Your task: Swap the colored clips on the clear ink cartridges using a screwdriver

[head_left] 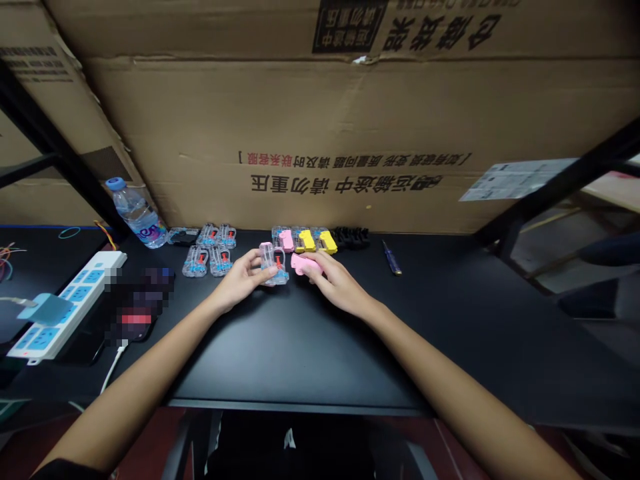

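My left hand [245, 277] is closed on a small clear plastic case [274, 265] that has a red piece and blue parts inside and a pink part behind its left side. Just to the right, my right hand [333, 277] pinches a pink plastic piece [303, 264], apart from the case. Behind my hands stands a row of similar clear cases, one with a pink piece [285, 240] and two with yellow pieces [306, 240]. Several clear cases with red pieces [209, 260] lie left of my left hand.
Several black pieces [353, 237] sit at the row's right end. A screwdriver [391, 259] lies farther right. At left are a water bottle [137, 212], a power strip [70, 307] and a phone on a cable. Cardboard [325, 120] walls the back of the black table [300, 360].
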`<state>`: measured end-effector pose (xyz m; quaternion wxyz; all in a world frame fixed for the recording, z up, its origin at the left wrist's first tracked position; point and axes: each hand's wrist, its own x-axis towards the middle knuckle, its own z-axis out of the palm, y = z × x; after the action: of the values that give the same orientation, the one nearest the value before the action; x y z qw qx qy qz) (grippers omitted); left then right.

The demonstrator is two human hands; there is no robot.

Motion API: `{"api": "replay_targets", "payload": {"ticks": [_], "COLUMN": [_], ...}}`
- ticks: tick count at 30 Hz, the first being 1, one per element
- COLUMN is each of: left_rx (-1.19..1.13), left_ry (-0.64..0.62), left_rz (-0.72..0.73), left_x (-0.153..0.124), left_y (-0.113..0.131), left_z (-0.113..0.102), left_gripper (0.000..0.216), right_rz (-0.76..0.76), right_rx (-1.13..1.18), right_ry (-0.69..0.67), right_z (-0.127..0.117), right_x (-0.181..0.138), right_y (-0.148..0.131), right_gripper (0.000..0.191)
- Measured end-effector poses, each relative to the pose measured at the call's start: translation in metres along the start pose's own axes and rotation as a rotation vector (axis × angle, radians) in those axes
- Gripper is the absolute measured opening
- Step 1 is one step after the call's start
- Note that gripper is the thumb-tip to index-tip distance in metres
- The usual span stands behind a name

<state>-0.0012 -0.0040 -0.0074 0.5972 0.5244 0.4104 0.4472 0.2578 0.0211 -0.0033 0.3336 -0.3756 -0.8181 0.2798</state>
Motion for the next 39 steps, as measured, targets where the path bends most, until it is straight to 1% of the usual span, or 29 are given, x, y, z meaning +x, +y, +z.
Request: {"api": "replay_targets", "payload": {"ticks": [3,5,7,10,14,16,20,22,25,31,36,39], "left_rx": [-0.006,-0.018,-0.029,-0.044,-0.043,-0.041,-0.05,-0.051,-0.049,-0.042,0.022,0.049], "left_ry": [-0.004,-0.006,-0.007,-0.006,-0.003,0.005,0.054,0.06,0.048,0.001,-0.025,-0.017], "left_rz": [-0.013,-0.029,-0.045,-0.063,-0.07,-0.077,-0.09,-0.088,-0.091,-0.117,-0.086,-0.069], "left_x": [-0.001,-0.002,-0.003,-0.004,-0.004,-0.003,-0.003,-0.002,-0.002,-0.001,-0.001,0.0], "left_y": [0.003,0.004,0.005,0.005,0.004,0.005,0.006,0.006,0.004,-0.002,-0.004,-0.006], "left_z": [0.0,0.0,0.001,0.002,0.004,0.004,0.004,0.003,0.001,0.0,0.001,0.002], "left_gripper": [0.062,0.063,0.064,0.064,0.063,0.062,0.057,0.056,0.057,0.059,0.067,0.071], "right_rz": [0.007,0.016,0.024,0.031,0.003,-0.019,-0.043,-0.065,-0.112,-0.17,-0.194,-0.192], "right_rx": [0.076,0.152,0.173,0.148,0.246,0.199,-0.028,-0.082,-0.1,-0.09,-0.104,-0.117], "right_ry": [-0.005,-0.033,-0.072,-0.108,-0.163,-0.167,-0.118,-0.111,-0.108,-0.087,-0.139,-0.142], "right_z": [0.002,0.003,0.004,0.005,0.006,0.005,0.001,0.0,0.001,0.0,0.0,0.002], "right_x": [-0.001,-0.003,-0.004,-0.006,-0.007,-0.006,-0.005,-0.004,-0.004,-0.004,-0.006,-0.007], "right_y": [0.002,0.003,0.003,0.003,0.001,0.0,-0.003,-0.005,-0.004,0.0,-0.004,-0.008], "right_gripper": [0.027,0.021,0.018,0.026,0.036,0.039,0.043,0.048,0.054,0.038,0.038,0.038]}}
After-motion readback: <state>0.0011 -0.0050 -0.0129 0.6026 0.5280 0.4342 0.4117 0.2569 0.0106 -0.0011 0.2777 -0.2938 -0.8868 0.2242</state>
